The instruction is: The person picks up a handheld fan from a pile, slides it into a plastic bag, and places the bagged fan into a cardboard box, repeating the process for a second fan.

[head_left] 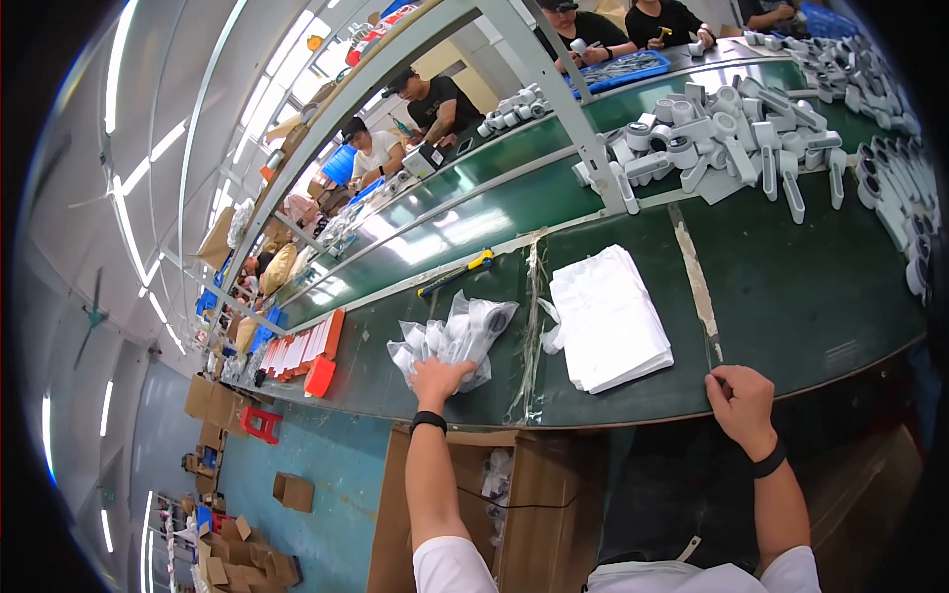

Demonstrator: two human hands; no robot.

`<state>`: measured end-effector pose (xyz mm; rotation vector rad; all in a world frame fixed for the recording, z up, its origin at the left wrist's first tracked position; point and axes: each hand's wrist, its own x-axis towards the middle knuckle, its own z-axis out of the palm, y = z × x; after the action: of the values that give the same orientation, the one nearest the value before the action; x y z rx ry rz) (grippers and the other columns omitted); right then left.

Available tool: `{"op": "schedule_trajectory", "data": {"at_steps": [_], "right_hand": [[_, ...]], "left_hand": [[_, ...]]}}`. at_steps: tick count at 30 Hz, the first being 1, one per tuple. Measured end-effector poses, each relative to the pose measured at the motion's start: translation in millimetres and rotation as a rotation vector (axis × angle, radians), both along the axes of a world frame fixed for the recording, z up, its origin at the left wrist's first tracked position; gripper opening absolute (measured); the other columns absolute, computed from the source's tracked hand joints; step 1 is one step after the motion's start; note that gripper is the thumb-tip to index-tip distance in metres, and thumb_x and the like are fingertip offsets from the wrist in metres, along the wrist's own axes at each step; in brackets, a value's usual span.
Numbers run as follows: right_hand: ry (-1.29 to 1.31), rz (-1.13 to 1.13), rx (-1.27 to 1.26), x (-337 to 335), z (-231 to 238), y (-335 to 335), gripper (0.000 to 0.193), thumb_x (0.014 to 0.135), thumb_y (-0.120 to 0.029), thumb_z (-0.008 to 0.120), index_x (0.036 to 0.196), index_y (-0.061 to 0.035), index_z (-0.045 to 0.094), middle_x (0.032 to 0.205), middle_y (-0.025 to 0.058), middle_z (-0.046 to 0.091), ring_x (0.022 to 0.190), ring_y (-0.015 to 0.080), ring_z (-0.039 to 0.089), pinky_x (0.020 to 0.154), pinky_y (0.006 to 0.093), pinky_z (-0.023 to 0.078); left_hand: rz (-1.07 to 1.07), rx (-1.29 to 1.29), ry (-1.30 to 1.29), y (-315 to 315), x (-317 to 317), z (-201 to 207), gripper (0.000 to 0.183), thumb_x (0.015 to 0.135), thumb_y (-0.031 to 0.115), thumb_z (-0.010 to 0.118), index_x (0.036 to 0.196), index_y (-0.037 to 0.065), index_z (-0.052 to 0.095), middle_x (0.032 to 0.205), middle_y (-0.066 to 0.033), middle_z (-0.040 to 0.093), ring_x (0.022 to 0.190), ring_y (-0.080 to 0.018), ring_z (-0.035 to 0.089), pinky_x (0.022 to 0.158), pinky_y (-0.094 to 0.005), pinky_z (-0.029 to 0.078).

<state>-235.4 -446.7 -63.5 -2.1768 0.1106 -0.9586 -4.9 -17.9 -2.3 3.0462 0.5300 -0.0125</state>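
My left hand [437, 380] is on the near side of a clear plastic bag [465, 326] of white and grey parts, thumb to the right and fingers closed on the film. The bag lies on the green work table [474, 390], and its plastic partly hides the parts. My right hand [741, 400] is at the table's front edge with its fingers curled in a pinch, beside the lower end of a worn tape strip [697, 282]. Whatever those fingers hold, if anything, is too small to make out. Between my hands lies a stack of white sheets or flat bags [610, 321].
A yellow-and-black hammer-like tool [457, 272] lies behind the bag. Grey-white handled parts [727, 133] are heaped at the far right. Orange boxes with white slips [301, 348] stand at left. A metal frame post [583, 128] rises behind; a cardboard box [395, 494] sits below. Several people work beyond.
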Motion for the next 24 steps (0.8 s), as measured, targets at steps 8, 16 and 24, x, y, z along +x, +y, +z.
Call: {"op": "schedule_trajectory", "data": {"at_steps": [8, 16, 24], "right_hand": [[0.019, -0.022, -0.012, 1, 1, 1, 0.007, 0.076, -0.007, 0.071, 0.078, -0.0029, 0.065, 0.061, 0.009, 0.056, 0.051, 0.0231, 0.054, 0.05, 0.0336, 0.041], [0.038, -0.041, -0.035, 3, -1, 2, 0.007, 0.075, -0.008, 0.072, 0.077, -0.0053, 0.065, 0.061, 0.0067, 0.058, 0.053, 0.023, 0.056, 0.05, 0.0339, 0.042], [0.039, -0.037, -0.024, 2, 1, 3, 0.007, 0.076, -0.007, 0.071, 0.078, -0.0048, 0.065, 0.061, 0.0068, 0.056, 0.053, 0.022, 0.054, 0.05, 0.0332, 0.041]], "left_hand": [[-0.027, 0.018, -0.006, 5, 2, -2, 0.103, 0.058, 0.067, 0.07, 0.129, -0.006, 0.053, 0.132, -0.0291, 0.046, 0.122, -0.0468, 0.046, 0.104, -0.0481, 0.038], [0.018, -0.054, 0.024, 1, -4, 4, 0.103, 0.057, 0.066, 0.07, 0.131, -0.004, 0.053, 0.147, -0.0271, 0.032, 0.136, -0.0469, 0.03, 0.109, -0.0548, 0.029], [0.017, 0.115, 0.036, -11, -3, 7, 0.1, 0.059, 0.065, 0.07, 0.131, -0.003, 0.054, 0.157, -0.0252, 0.008, 0.145, -0.0473, 0.0, 0.11, -0.0665, 0.01]]}}
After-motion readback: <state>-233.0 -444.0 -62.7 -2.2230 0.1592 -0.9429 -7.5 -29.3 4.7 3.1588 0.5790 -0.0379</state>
